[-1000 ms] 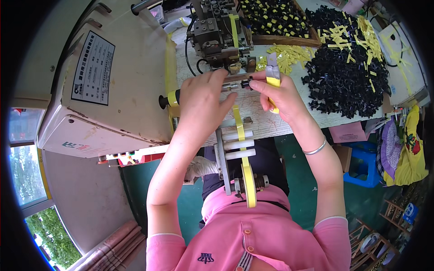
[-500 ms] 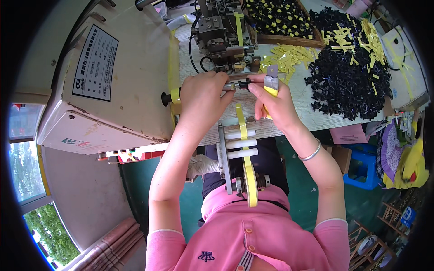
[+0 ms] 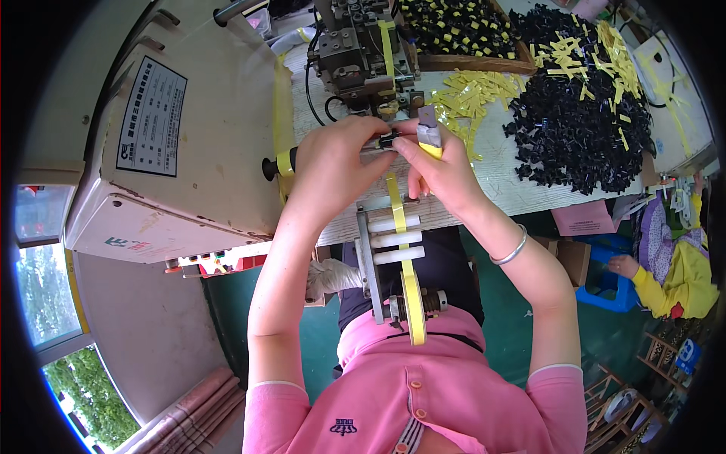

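My left hand is closed round a short metal rod in front of the machine; its palm hides part of the rod. A small black plastic part sits at the rod's right end, between the fingertips of both hands. My right hand pinches that part with thumb and forefinger. The same hand also keeps a knife with a taped grey and yellow handle in its grip, the blade pointing up. Below the hands, yellow tape runs down over white rollers to a tape roll.
A metal machine head stands just beyond my hands. The big cream machine housing fills the left. Cut yellow strips, a heap of black parts and a wooden tray lie at the right. Another person's hand shows beyond.
My hands have drawn closer together, and the black part is nearer my left fingertips. The whole view has shifted slightly. At the right, another person's hand has come into sight.
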Available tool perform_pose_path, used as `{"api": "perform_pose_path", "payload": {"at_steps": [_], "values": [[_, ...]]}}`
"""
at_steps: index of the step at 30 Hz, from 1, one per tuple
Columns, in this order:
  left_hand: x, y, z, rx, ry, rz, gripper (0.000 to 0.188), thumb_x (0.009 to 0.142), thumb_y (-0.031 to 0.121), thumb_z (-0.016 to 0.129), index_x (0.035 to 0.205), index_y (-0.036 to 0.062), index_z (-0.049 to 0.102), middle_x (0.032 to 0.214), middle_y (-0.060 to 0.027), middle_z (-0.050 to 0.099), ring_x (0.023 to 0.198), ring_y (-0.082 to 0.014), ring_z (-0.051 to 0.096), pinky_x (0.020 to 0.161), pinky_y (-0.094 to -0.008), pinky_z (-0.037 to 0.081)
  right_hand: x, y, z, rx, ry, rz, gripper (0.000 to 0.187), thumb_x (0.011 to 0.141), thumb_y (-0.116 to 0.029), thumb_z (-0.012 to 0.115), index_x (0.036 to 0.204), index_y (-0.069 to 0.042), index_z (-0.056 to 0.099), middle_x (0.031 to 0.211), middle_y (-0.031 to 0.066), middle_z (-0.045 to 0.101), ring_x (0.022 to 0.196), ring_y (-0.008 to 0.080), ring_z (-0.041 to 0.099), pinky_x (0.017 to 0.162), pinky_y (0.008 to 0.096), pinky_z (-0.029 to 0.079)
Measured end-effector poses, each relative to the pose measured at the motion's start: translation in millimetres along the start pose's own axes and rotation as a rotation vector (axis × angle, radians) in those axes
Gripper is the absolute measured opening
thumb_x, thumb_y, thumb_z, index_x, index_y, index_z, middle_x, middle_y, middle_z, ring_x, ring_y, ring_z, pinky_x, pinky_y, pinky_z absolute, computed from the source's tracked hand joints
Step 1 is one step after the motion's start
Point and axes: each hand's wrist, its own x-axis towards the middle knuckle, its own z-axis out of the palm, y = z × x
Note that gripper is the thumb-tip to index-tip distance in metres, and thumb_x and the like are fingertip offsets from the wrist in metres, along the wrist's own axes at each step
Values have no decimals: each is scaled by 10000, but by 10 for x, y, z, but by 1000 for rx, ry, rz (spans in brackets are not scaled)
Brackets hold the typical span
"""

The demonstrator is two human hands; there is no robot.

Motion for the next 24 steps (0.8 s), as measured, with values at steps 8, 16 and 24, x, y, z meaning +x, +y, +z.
{"api": "perform_pose_path", "payload": {"at_steps": [8,16,24], "values": [[7,3,-3,-13,-55,-44,182,725,188,695,859,77,640,729,-91,639,666,-285,630,576,-376,475,319,-322,-244,-369,17,-39,251,918,-250,571,1005,-21,628,630,20,600,464,71,531,430,193,384],[9,-23,0,41,-68,-16,181,735,187,685,878,94,624,679,-79,619,616,-272,612,549,-390,460,903,-504,-180,-1330,24,-156,306,836,-295,626,889,4,669,692,156,636,643,218,623,625,353,473],[3,-19,18,55,-33,23,164,732,161,680,860,89,605,679,-78,619,633,-267,618,548,-390,460,1140,-466,-275,0,68,-114,206,849,-147,639,1010,-22,670,824,62,684,460,46,455,392,184,273]]}}
